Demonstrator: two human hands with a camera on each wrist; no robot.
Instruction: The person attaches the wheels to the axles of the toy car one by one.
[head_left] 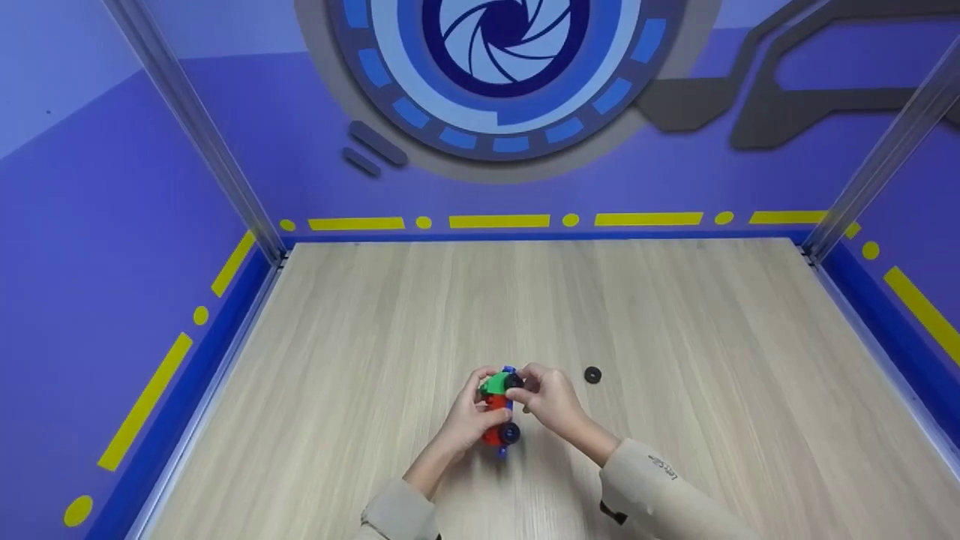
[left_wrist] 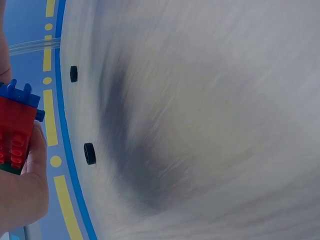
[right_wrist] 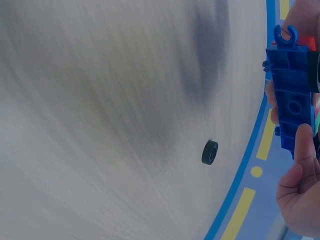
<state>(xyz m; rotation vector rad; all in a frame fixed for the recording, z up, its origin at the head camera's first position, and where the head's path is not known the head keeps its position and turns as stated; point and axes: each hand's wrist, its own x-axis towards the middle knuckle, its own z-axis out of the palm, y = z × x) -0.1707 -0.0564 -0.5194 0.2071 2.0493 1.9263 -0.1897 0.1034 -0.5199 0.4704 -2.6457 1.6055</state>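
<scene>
While the left grip (head_left: 466,422) holds a red-green-blue toy car (head_left: 496,403), the right grip (head_left: 555,401) pinches a partly hidden black wheel (head_left: 514,381) on it.

Beige sleeves (head_left: 660,491), dark lettering (head_left: 663,466) on right one

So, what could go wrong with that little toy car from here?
The right hand pinches at a black wheel, which might slip or end up crooked. The toy car is gripped in the left hand, so a hard push could perhaps twist it loose. And a loose black tyre lies on the wooden tabletop, where a stray knock might send it away.
</scene>
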